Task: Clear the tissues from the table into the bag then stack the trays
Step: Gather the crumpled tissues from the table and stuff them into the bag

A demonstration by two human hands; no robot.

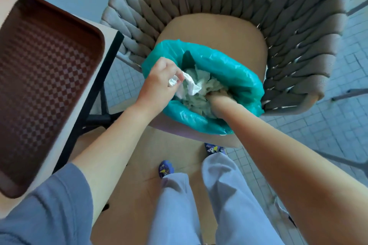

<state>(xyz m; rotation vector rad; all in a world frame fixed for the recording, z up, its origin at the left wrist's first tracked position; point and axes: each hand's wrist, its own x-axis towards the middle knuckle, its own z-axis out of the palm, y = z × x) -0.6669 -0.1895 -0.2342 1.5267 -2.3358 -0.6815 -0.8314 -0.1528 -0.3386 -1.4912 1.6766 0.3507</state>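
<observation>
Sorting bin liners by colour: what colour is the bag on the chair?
Teal green bag, seen best in the head view.

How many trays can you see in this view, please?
1: a brown tray on the table at the left, beside the woven chair. Others may lie outside the frame.
</observation>
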